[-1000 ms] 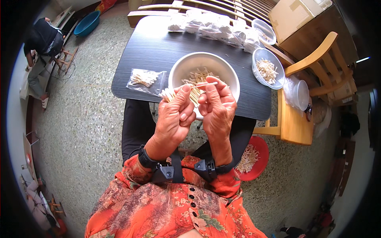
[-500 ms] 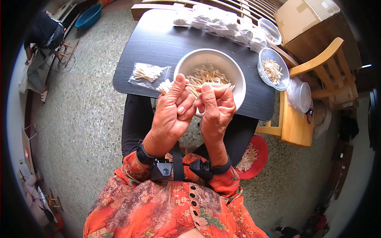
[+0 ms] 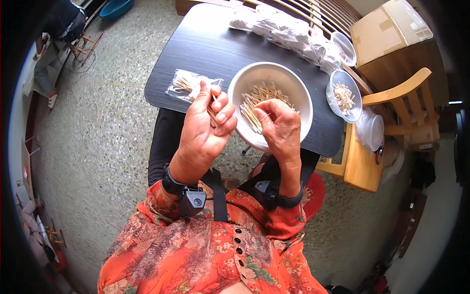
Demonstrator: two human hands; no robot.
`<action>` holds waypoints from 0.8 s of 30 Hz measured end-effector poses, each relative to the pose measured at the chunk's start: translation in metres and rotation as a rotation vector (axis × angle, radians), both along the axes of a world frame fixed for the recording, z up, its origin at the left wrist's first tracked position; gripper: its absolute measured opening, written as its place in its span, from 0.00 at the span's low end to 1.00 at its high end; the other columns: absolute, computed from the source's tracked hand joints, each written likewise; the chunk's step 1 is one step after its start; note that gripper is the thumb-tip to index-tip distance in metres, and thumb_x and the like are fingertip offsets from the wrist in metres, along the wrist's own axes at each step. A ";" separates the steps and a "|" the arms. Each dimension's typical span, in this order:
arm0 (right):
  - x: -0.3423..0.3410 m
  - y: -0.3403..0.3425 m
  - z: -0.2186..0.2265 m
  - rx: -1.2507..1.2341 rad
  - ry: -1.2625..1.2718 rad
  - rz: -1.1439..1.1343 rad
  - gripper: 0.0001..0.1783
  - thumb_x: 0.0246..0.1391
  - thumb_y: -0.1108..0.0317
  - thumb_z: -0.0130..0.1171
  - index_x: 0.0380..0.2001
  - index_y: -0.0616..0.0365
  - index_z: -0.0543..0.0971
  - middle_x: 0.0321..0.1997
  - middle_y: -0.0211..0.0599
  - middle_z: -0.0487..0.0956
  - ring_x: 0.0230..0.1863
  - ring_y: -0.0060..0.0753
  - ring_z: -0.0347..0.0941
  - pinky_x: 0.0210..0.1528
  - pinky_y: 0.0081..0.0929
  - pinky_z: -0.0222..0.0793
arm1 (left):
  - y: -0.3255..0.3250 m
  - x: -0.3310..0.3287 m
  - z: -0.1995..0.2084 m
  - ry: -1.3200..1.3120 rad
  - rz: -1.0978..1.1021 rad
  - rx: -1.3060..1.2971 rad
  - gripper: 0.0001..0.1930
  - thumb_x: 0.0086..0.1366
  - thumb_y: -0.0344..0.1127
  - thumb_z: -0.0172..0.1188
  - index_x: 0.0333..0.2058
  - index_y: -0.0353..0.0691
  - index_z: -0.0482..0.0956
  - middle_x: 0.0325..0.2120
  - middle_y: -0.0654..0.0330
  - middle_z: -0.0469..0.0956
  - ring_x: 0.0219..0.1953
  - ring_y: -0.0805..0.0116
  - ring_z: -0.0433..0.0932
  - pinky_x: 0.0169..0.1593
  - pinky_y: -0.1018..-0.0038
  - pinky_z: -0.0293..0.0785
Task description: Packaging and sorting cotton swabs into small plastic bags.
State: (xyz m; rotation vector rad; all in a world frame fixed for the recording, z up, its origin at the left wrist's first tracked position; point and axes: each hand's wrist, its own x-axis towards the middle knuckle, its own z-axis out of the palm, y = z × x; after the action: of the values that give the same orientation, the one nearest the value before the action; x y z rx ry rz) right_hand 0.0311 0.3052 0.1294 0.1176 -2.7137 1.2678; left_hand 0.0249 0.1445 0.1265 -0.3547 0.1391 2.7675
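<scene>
My left hand (image 3: 201, 125) is closed around a small bundle of cotton swabs (image 3: 212, 115), their sticks showing between thumb and fingers. It is held just left of a white bowl (image 3: 307, 105) with a loose heap of wooden-stick cotton swabs (image 3: 264, 94) inside. Over the bowl's near right side, my right hand (image 3: 281, 128) has thumb and fingertips pinched together down at the heap. What the pinch holds is hidden behind the fingers. Behind my left hand, a clear plastic bag (image 3: 172, 91) with swabs in it lies flat on the dark table (image 3: 196, 49).
Filled clear bags (image 3: 284, 35) line the table's far edge. At right stand a translucent tub of swabs (image 3: 344, 100), a wooden chair (image 3: 360, 169) and cardboard boxes (image 3: 387, 34). A red basin (image 3: 316, 196) sits on the floor. Far left is another person (image 3: 61, 24).
My right hand has moved away from my left hand and down to the swabs in the bowl. My left hand has shifted slightly left, its fingers curling around the bundle. The view has shifted slightly.
</scene>
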 end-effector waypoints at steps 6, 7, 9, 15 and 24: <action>-0.006 -0.007 -0.004 0.472 0.065 0.114 0.05 0.41 0.68 0.60 0.22 0.57 0.76 0.24 0.41 0.76 0.29 0.46 0.74 0.33 0.38 0.68 | 0.001 0.001 0.003 -0.045 0.033 -0.162 0.14 0.69 0.45 0.42 0.31 0.42 0.68 0.21 0.63 0.68 0.20 0.72 0.70 0.13 0.83 0.56; -0.007 -0.008 -0.003 0.536 0.043 0.115 0.06 0.41 0.66 0.60 0.21 0.56 0.76 0.23 0.41 0.75 0.31 0.45 0.74 0.34 0.38 0.68 | 0.001 0.001 0.003 -0.063 0.024 -0.208 0.14 0.69 0.44 0.42 0.31 0.41 0.68 0.21 0.63 0.67 0.22 0.72 0.69 0.13 0.83 0.56; -0.010 -0.010 -0.006 0.576 0.018 0.122 0.07 0.39 0.66 0.60 0.21 0.56 0.76 0.23 0.42 0.76 0.30 0.45 0.74 0.34 0.39 0.68 | -0.001 0.001 -0.001 -0.034 0.014 -0.159 0.13 0.69 0.43 0.42 0.32 0.40 0.68 0.22 0.63 0.67 0.23 0.71 0.70 0.13 0.83 0.56; -0.015 -0.014 -0.010 0.657 -0.008 0.113 0.06 0.38 0.67 0.58 0.19 0.58 0.76 0.22 0.44 0.76 0.29 0.46 0.75 0.32 0.40 0.69 | -0.002 0.001 -0.005 0.003 -0.028 -0.090 0.11 0.69 0.40 0.42 0.34 0.39 0.67 0.22 0.63 0.66 0.23 0.71 0.70 0.13 0.83 0.56; -0.017 -0.011 -0.009 0.669 0.039 0.146 0.05 0.38 0.69 0.56 0.19 0.59 0.77 0.22 0.45 0.77 0.27 0.46 0.76 0.31 0.38 0.71 | 0.003 0.004 -0.002 -0.003 -0.074 -0.096 0.11 0.70 0.40 0.41 0.34 0.39 0.66 0.21 0.63 0.65 0.20 0.72 0.67 0.13 0.83 0.55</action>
State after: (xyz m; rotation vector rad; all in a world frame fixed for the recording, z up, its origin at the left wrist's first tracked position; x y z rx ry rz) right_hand 0.0137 0.2940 0.1200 0.4069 -3.0131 0.3236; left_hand 0.0288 0.1476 0.1245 -0.3712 0.2795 2.6935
